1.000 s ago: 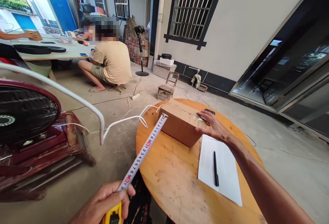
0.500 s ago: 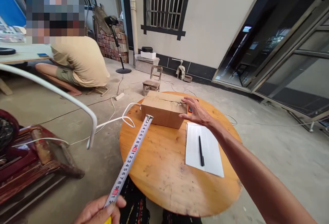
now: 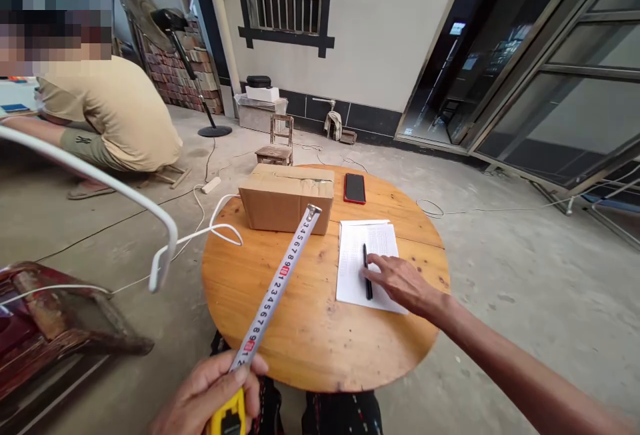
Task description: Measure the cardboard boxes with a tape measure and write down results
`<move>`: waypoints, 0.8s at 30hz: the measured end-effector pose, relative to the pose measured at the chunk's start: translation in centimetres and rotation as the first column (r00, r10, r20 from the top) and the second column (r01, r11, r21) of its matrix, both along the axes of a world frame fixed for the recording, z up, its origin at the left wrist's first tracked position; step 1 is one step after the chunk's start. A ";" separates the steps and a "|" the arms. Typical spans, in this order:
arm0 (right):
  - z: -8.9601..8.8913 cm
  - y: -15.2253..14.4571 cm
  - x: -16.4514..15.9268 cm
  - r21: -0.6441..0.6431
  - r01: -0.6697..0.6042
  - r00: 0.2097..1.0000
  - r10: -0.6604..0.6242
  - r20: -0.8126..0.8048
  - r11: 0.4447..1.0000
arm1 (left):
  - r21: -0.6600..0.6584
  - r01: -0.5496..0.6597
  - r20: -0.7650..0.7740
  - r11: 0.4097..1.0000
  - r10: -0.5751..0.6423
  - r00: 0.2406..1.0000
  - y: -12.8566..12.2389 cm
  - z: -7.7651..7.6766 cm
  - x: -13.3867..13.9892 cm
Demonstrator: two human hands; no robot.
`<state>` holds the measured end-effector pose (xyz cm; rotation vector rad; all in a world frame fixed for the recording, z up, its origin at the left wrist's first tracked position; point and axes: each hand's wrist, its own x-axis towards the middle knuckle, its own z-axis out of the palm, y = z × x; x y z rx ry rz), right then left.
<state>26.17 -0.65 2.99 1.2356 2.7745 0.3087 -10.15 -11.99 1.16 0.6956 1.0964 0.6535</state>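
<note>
My left hand (image 3: pixel 213 392) is closed around a yellow tape measure (image 3: pixel 231 415). Its white blade (image 3: pixel 273 292) sticks out up and to the right, with the metal end hook in front of the cardboard box (image 3: pixel 280 205). My right hand (image 3: pixel 403 282) is over the white paper (image 3: pixel 350 275), thumb and forefinger closed on the black pen (image 3: pixel 369 288), which lies on the sheet. The box stands at the far side of the round wooden table (image 3: pixel 310 348). A phone with a red edge (image 3: pixel 355 188) lies to the right of the box.
A bent white tube (image 3: pixel 125 185) crosses the left side in front of me. A wooden seat (image 3: pixel 65 322) stands at lower left. Beyond are a crouching person (image 3: pixel 110 115), a black fan (image 3: pixel 193 75), and a small wooden chair (image 3: pixel 277 148). Cables (image 3: pixel 200 212) run over the floor.
My right hand has left the box and come down to the pen on the paper, uncovering the phone. The left hand still holds the extended tape measure. The view has shifted right.
</note>
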 end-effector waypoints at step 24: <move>0.3 -3.9 1.3 -0.559 0.027 -0.399 -0.504 -0.766 0.829 | 0.145 -0.046 -0.099 0.988 0.060 0.993 6.0 -0.9 13.5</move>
